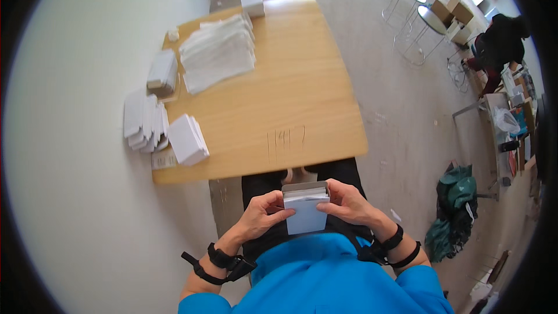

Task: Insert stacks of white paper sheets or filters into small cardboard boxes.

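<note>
Over my lap, just off the near edge of the wooden table, I hold a small white box. Its grey-lined flap stands up at the far side, and thin white layers like cards or folded sheets show in its mouth. My left hand is closed on the box's left side, thumb on the front face. On the opposite side my right hand grips it, with the thumb near the top edge of the front. Fingers behind the box are mostly hidden.
White flat cartons and more stacks line the table's left edge by the wall. White sheets lie farther back near a white box. At right are a dark green bag, a cluttered table and a person.
</note>
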The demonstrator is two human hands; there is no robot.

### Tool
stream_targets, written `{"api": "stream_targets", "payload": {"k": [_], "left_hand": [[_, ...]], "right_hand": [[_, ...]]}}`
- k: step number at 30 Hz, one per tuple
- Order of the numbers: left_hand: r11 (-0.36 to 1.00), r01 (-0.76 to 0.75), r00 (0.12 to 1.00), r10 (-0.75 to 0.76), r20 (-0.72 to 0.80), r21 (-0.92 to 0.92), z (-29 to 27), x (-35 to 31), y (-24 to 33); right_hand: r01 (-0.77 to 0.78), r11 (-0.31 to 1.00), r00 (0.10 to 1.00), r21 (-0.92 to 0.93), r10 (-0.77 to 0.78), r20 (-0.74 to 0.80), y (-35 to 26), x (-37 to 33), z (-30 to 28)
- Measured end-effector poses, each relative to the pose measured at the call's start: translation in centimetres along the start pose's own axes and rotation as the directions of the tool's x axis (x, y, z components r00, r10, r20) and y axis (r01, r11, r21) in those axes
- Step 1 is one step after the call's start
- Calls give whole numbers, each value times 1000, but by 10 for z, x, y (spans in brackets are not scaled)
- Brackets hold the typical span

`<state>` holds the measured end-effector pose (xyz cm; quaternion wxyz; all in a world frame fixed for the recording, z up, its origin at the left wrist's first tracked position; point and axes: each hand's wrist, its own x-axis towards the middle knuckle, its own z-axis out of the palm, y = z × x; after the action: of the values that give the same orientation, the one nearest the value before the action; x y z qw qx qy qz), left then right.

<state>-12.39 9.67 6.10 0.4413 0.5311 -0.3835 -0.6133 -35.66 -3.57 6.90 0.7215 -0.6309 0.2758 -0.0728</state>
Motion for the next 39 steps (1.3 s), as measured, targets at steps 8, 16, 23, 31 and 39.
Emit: {"api": "stream_targets", "payload": {"k": [8,16,23,31,39], "left_hand": [[983,53,999,-55,-3,-173,23,-41,-27],[999,-17,1000,16,-22,-51,35,-50,-12],[995,54,917,-17,397,-82,39,-49,-17],[998,-3,845,33,533,-58,42,-40,1],[849,-368,903,228,364,379,4,-54,90]], "right_hand": [[-11,975,996,223,31,-85,14,-32,31],[-56,985,989,162,77,-128,9,-43,30],[183,983,982,34,-181,-44,-10,-55,35],[303,911,950,281,-310,-20,-20,-43,37],[685,404,518,-606,-855,15,-91,-73,41]]}}
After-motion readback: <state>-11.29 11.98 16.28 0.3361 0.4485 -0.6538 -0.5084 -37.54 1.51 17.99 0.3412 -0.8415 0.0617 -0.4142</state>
